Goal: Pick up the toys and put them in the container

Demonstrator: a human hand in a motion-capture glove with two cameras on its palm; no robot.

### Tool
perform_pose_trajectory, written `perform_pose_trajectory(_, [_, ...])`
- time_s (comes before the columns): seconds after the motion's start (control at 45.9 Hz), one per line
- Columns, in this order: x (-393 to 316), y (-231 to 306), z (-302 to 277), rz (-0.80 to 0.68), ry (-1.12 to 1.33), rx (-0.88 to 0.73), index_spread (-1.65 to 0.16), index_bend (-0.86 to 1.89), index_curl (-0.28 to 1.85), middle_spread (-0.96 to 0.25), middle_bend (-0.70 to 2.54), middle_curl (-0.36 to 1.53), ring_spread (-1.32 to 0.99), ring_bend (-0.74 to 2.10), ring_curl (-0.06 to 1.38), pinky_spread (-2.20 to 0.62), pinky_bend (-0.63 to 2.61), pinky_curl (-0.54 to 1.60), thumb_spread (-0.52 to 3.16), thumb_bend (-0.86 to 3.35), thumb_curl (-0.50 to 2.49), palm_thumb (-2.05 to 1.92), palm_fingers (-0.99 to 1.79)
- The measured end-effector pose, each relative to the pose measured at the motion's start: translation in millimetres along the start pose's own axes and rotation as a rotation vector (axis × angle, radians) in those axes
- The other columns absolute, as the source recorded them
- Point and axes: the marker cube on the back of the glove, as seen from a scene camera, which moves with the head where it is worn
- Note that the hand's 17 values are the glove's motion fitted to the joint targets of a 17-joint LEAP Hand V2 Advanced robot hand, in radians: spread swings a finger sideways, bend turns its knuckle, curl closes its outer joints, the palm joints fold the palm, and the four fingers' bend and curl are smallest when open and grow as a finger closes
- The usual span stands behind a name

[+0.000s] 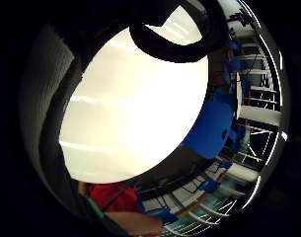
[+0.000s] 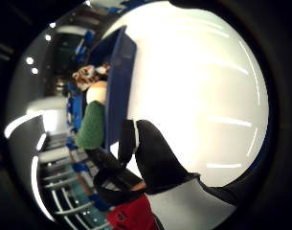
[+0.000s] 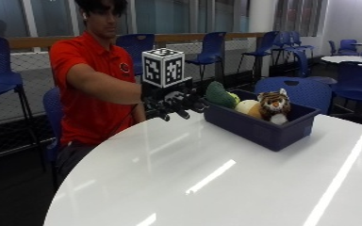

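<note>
Outside view, from left to right: a person in a red polo shirt (image 3: 90,89) sits at a round white table (image 3: 187,179) with the right arm stretched forward, and the gloved right hand (image 3: 171,104) hangs in the air just above the tabletop, its black fingers (image 3: 182,111) loosely curled downward and holding nothing. Just beside that hand, further right, stands a dark blue rectangular plastic container (image 3: 262,127) on the table, its near end close to the fingertips but not touching them. Inside it lie the toys: at the end nearest the hand a green plush toy (image 3: 220,95), rounded and soft-looking, next a pale yellow-cream plush piece (image 3: 243,106) partly hidden between its neighbours, and at the far end a plush tiger (image 3: 274,104) with orange and brown stripes and a white muzzle, sitting upright with its head above the rim. Blue chairs (image 3: 294,89) stand behind the table. From the thumb-side palm view, the container's blue wall (image 2: 117,81) rises beside the bright tabletop, with the green toy and the tiger against its far side, and a black gloved finger (image 2: 155,158) reaches across the white surface. The little-finger-side palm view is filled mostly by the white tabletop (image 1: 135,103).
</note>
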Motion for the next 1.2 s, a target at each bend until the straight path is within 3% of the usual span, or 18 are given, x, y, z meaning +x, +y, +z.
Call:
perform_pose_trajectory(0.697, [51,32,5,0.005,-0.061,0.032,-0.36,0.18,0.32,-0.06,0.12,0.21,0.01,0.16,0.23,0.09,0.79,0.31,1.15,-0.05,0.23,-0.05,-0.16])
perform_pose_trajectory(0.915, [34,36,30,0.008,-0.17,0.034,-0.36,0.19,0.33,-0.06,0.13,0.21,0.01,0.16,0.22,0.09,0.77,0.32,1.16,-0.04,0.24,-0.05,-0.15])
perform_pose_trajectory(1.198, [10,43,47,-0.028,-0.087,0.031,-0.37,0.19,0.35,-0.06,0.13,0.21,0.0,0.16,0.2,0.09,0.75,0.32,1.16,-0.04,0.24,-0.05,-0.15])
